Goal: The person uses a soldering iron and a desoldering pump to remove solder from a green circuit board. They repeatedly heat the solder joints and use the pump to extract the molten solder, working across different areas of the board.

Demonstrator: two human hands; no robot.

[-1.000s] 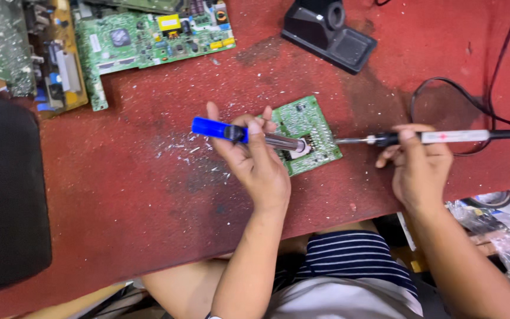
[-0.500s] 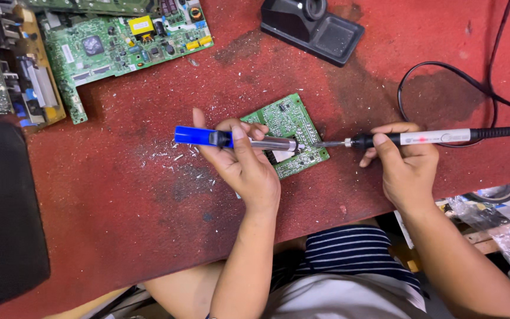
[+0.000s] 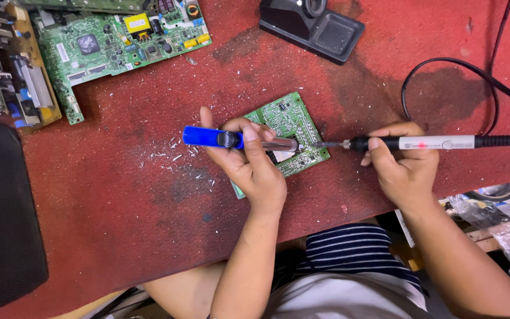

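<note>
From the head camera, the left hand [image 3: 249,168] is wrapping its fingers [image 3: 254,147] around a blue-handled pump [image 3: 237,140], thumb lying along the barrel, so the fingers are closed on it and not open. The pump is lying almost level, its long axis running left to right, blue end pointing left and metal nose pointing right over the small green board [image 3: 290,127]. The right hand [image 3: 405,168] is pinching a white soldering iron [image 3: 420,142] between closed fingers, and the iron is also lying level along the same left-right line, its tip aiming left at the board. The two tools are meeting nose to tip over the board's right half, very near each other; whether they are touching cannot be told. The board is resting flat on the red surface [image 3: 119,195], tilted to the table edge, partly hidden under the left hand, which is the nearer one to it. A black cord [image 3: 444,68] is looping away behind the iron. A black stand [image 3: 314,26] and a larger board [image 3: 119,41] are sitting well apart at the far side.
</note>
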